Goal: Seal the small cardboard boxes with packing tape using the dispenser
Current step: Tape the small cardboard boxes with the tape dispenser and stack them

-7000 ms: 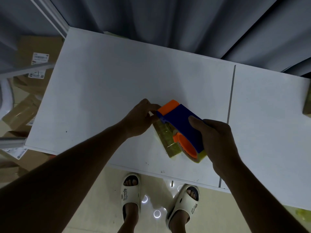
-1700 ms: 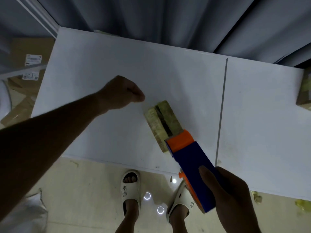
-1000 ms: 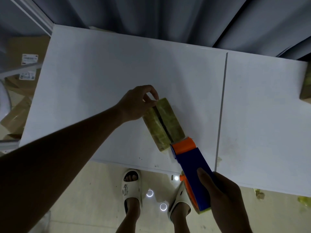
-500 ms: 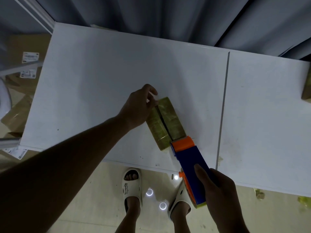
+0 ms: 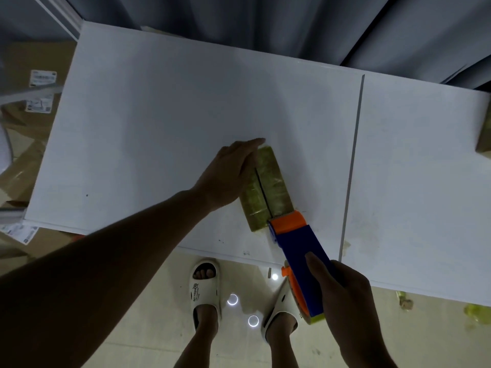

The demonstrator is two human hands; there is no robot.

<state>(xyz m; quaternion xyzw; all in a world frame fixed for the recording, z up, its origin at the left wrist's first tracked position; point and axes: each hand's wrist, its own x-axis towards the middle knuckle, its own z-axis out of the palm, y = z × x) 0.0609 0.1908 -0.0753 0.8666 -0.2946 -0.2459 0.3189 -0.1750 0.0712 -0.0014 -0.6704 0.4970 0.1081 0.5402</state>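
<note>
The white tabletop [image 5: 186,107] fills most of the view, with a seam running down its right part and grey curtains [image 5: 265,19] hanging behind it. Flattened cardboard [image 5: 24,144] with shipping labels lies on the floor to the left, and a second box [image 5: 484,136] shows only as a sliver at the right edge of the tabletop.

The small cardboard box [image 5: 268,187] sits near the front edge, angled, its two top flaps meeting along a dark open seam that is not yet taped over. The left hand [image 5: 228,173] now lies flat along the box's left flap, fingers straight and pressing down, where half a second ago it was only pinching at the far corner. The right hand [image 5: 342,296] grips the blue and orange tape dispenser [image 5: 297,251], fingers wrapped round its body, and the orange nose has come up to touch the box's near end, right at the foot of the seam. A second earlier it stood just short of the box.

So the box is braced and the dispenser is seated at the start of the seam. It looks as if the pull of tape along the flaps, away from the person, is about to begin; whether the tape end has already stuck to the near face cannot be told.
</note>
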